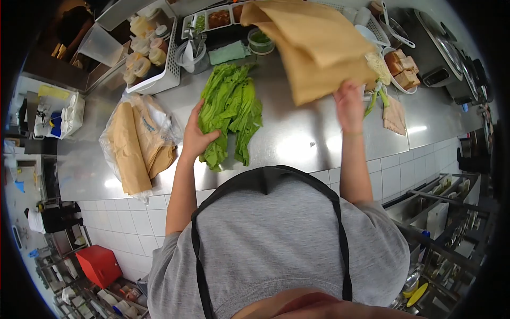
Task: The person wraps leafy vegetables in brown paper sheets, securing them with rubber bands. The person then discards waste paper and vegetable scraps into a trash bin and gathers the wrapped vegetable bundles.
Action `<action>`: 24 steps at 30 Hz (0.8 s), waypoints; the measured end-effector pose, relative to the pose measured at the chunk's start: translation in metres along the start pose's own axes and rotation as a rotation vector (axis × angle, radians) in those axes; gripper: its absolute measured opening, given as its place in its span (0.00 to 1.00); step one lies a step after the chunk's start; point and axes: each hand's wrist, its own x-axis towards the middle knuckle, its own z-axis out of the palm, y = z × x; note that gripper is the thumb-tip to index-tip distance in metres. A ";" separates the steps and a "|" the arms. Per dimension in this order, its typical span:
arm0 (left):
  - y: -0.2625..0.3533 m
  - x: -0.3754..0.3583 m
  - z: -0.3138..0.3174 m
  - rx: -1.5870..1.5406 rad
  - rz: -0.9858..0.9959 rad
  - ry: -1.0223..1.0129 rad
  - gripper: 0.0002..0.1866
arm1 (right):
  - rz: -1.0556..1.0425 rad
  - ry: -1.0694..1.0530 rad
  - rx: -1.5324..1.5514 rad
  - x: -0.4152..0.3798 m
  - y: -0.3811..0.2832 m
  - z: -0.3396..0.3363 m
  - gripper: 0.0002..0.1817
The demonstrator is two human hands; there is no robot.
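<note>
My left hand is closed around the left side of a bunch of green leafy lettuce on the steel counter. In my right hand is the lower right corner of a large brown paper sheet or bag, raised over the back of the counter and slightly blurred. More brown paper, rolled or folded, lies in a clear plastic bag left of the lettuce.
A white basket of sauce bottles stands at the back left. Behind the lettuce are a tub of utensils, a green cloth and a round container. Bread pieces in a bowl and a beige cloth are at the right.
</note>
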 end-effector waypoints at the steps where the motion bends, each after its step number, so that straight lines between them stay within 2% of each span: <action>1: 0.010 -0.005 -0.008 -0.131 -0.033 0.003 0.46 | 0.149 0.143 -0.237 -0.026 0.018 0.003 0.04; 2: 0.016 -0.010 -0.018 -0.131 -0.036 0.005 0.46 | 0.226 0.175 -0.361 -0.047 0.035 -0.001 0.05; 3: 0.017 -0.015 -0.032 -0.217 -0.125 0.009 0.45 | 0.293 0.169 -0.422 -0.063 0.044 -0.003 0.09; 4: 0.015 -0.018 -0.044 -0.303 -0.213 0.011 0.45 | 0.361 0.116 -0.438 -0.073 0.049 -0.005 0.09; 6: -0.008 -0.021 -0.074 -0.379 -0.227 0.007 0.45 | 0.457 0.050 -0.511 -0.086 0.053 0.000 0.18; 7: -0.012 -0.021 -0.083 -0.455 -0.239 0.005 0.46 | 0.456 0.055 -0.508 -0.091 0.053 0.005 0.18; 8: -0.012 -0.022 -0.090 -0.454 -0.239 0.000 0.46 | 0.556 -0.030 -0.555 -0.095 0.051 0.013 0.22; 9: -0.002 -0.023 -0.098 -0.576 -0.262 0.001 0.46 | 0.657 -0.116 -0.601 -0.098 0.047 0.020 0.28; 10: 0.006 -0.024 -0.104 -0.699 -0.283 0.004 0.46 | 0.659 -0.114 -0.599 -0.098 0.039 0.030 0.28; 12: 0.009 -0.024 -0.108 -0.677 -0.310 -0.011 0.46 | 1.111 -0.442 -0.894 -0.094 0.023 0.050 0.35; 14: 0.003 -0.023 -0.102 -0.293 -0.311 -0.055 0.47 | 1.148 -0.521 -0.944 -0.085 0.021 0.048 0.34; 16: -0.015 -0.026 -0.087 -0.161 -0.233 -0.088 0.48 | 1.037 -0.531 -0.989 -0.067 0.022 0.036 0.32; 17: -0.029 -0.026 -0.080 -0.001 -0.124 -0.088 0.49 | 0.911 -0.476 -1.088 -0.061 0.021 0.035 0.27; 18: -0.034 -0.028 -0.075 0.159 -0.020 -0.086 0.49 | 0.918 -0.492 -1.089 -0.057 0.024 0.027 0.27; 19: -0.033 -0.033 -0.072 0.162 -0.034 -0.076 0.49 | 0.512 -0.615 -1.290 -0.054 0.029 0.016 0.26; 20: -0.032 -0.034 -0.070 0.311 -0.105 -0.108 0.48 | 0.076 -0.716 -1.447 -0.051 0.035 0.011 0.26; 21: -0.030 -0.036 -0.065 0.458 -0.177 -0.143 0.48 | 0.148 -0.609 -1.356 -0.056 0.032 0.023 0.27; 22: -0.021 -0.037 -0.059 0.456 -0.185 -0.137 0.48 | 0.151 -0.620 -1.355 -0.057 0.032 0.033 0.27; 24: -0.001 -0.038 -0.046 0.561 -0.160 -0.084 0.48 | 0.045 -0.500 -1.333 -0.059 0.034 0.044 0.25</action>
